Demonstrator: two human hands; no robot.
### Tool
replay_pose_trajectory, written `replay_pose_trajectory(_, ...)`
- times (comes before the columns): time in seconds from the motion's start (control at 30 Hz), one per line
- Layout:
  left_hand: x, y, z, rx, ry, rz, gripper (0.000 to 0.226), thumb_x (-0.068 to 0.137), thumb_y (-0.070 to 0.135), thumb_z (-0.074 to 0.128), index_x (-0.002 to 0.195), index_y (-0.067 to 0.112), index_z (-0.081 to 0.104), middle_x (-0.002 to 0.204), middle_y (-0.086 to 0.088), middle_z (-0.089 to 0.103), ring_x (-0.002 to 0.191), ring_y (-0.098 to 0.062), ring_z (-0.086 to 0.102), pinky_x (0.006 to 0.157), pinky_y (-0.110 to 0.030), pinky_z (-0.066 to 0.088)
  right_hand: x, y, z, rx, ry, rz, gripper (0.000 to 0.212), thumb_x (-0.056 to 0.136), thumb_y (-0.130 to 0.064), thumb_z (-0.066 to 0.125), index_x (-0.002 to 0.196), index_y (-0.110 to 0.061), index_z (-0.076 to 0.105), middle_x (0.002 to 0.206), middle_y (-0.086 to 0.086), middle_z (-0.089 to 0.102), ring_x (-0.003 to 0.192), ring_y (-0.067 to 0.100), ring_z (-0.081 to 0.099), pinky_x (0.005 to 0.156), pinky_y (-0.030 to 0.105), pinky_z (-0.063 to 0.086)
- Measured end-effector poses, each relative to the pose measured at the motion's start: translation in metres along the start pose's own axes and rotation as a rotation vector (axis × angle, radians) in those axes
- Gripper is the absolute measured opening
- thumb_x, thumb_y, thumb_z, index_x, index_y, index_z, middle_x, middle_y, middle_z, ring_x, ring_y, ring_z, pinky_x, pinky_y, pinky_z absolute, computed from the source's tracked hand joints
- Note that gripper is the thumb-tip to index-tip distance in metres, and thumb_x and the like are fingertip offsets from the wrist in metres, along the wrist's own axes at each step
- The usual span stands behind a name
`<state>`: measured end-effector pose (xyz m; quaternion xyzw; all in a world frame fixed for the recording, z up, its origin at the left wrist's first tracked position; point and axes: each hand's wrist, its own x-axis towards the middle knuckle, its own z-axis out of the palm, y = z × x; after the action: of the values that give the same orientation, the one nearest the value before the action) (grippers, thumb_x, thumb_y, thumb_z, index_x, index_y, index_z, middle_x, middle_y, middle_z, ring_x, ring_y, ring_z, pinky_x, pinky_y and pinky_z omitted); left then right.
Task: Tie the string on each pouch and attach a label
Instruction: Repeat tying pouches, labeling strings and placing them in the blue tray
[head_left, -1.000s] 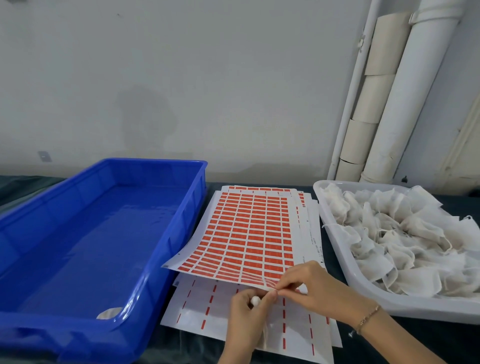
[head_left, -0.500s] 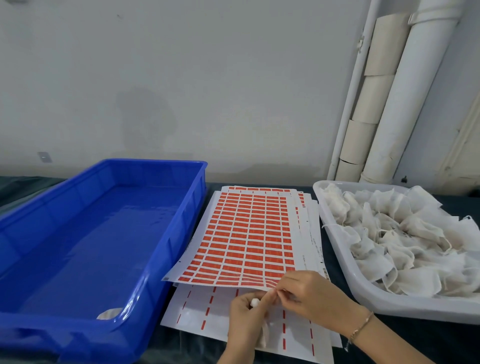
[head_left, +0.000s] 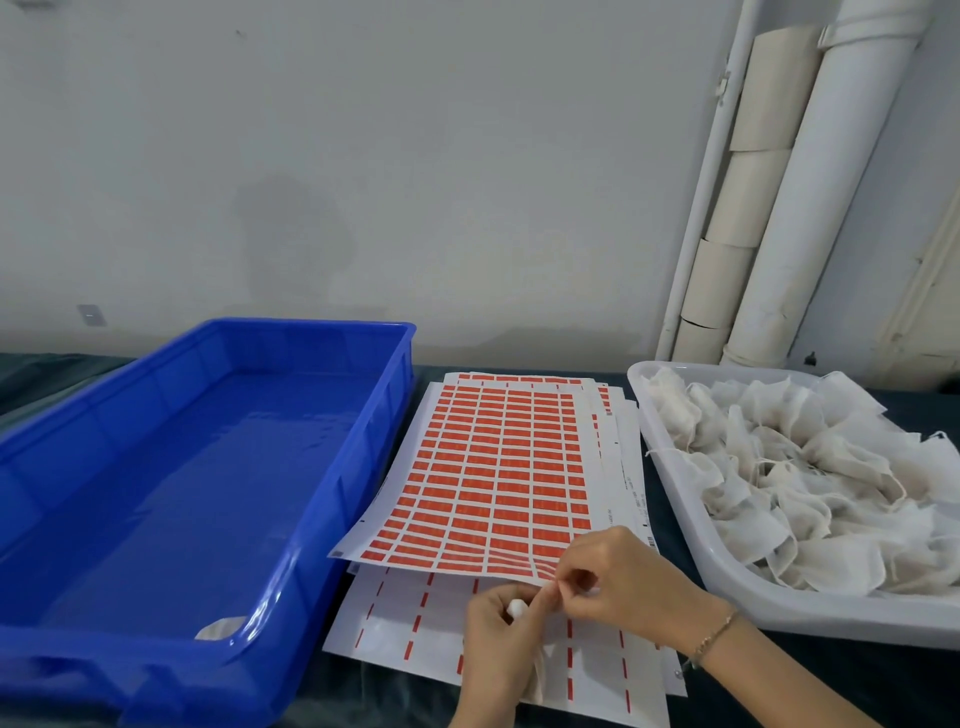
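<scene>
One pouch (head_left: 536, 675) is held in the left hand (head_left: 493, 644) low over the desk (head_left: 924, 675). Its fingers (head_left: 540, 597) are curled round the gathered white neck, and the loose cloth hangs below the palm. The right hand (head_left: 628, 582) is set just beside it, on the side of the white tray (head_left: 675, 519). The right thumb and forefinger are pinched together at the near right corner of the label sheet (head_left: 493, 467), where the paper is lifted and rippled. What is pinched is judged to be a single label (head_left: 545, 571), though it is too small for its edge to be made out.

The step in hand is taken to be the peeling of that label. The string cannot be seen, so it cannot be told whether it is tied.

The pouch neck lies towards the blue crate (head_left: 311, 326) from the pinched corner and a little nearer the person, almost touching it. The pouch's long axis runs down towards the person. The right hand is the nearer to the label, so a short carry across to the neck is all that is called for.

A spent sheet (head_left: 405, 618) lies under the full one. Untied pouches (head_left: 805, 467) are heaped in the tray.
</scene>
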<state>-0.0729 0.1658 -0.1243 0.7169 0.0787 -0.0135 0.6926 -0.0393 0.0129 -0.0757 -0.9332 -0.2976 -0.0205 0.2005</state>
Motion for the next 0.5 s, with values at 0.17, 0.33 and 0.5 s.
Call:
replay_pose_trajectory(0.17, -0.0004, 0.0006, 0.0004, -0.024, 0.014, -0.003, 0.012, 0.083, 0.026, 0.072, 0.073, 0.019, 0.073, 0.073, 0.012, 0.072, 0.076, 0.001, 0.066, 0.058, -0.009, 0.047, 0.0014, 0.0042, -0.0039, 0.206, 0.083, 0.115, 0.012, 0.084, -0.033, 0.069, 0.092, -0.024, 0.072, 0.092, -0.022, 0.066, 0.086, -0.008, 0.063, 0.081, 0.010, 0.051)
replay_pose_trajectory(0.33, -0.0014, -0.0001, 0.0010, -0.027, 0.031, -0.011, 0.009, 0.083, 0.029, 0.072, 0.078, 0.022, 0.071, 0.075, 0.021, 0.071, 0.079, 0.000, 0.066, 0.064, -0.008, 0.045, -0.0022, 0.0070, -0.0054, 0.275, 0.112, 0.121, 0.007, 0.083, -0.031, 0.071, 0.089, -0.033, 0.070, 0.089, -0.029, 0.064, 0.089, -0.007, 0.063, 0.077, 0.009, 0.051)
replay_pose_trajectory(0.5, -0.0023, 0.0003, -0.0002, -0.055, 0.006, 0.011, 0.009, 0.082, 0.030, 0.072, 0.080, 0.021, 0.074, 0.078, 0.015, 0.073, 0.082, 0.004, 0.065, 0.062, -0.008, 0.047, -0.0024, 0.0063, -0.0058, 0.257, 0.025, 0.055, 0.026, 0.083, -0.035, 0.071, 0.108, -0.028, 0.072, 0.101, -0.026, 0.065, 0.093, -0.007, 0.063, 0.080, 0.011, 0.052)
